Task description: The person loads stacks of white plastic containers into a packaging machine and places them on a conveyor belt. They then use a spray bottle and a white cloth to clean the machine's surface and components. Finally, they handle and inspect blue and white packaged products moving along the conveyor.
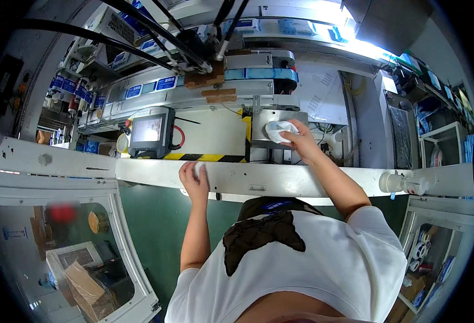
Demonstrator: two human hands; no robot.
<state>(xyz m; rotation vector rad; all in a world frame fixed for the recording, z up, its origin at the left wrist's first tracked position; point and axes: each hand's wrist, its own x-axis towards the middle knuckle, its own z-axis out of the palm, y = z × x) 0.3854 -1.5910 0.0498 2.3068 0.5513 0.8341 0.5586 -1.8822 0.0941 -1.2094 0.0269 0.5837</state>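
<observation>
My right hand (302, 142) holds a crumpled white wipe (280, 131) against the top of a brushed steel box (260, 125). The fingers press on the wipe's right side, and their tips are partly hidden in it. My left hand (194, 182) rests at the white machine beam (231, 175), its fingers loosely bent and apart, with nothing in it. Just beyond that hand runs yellow-and-black striped tape (207, 158). To its upper left, a grey control pendant with a screen (147, 129) lies on a pale panel.
Black jointed robot arms (196, 51) hang over a conveyor (242, 74) carrying blue-and-white packs (166, 83). Another lit conveyor line (296, 27) crosses the back. Framed clear doors (107, 258) stand open at both sides. A white cylindrical fitting (404, 183) sits on the beam's right end.
</observation>
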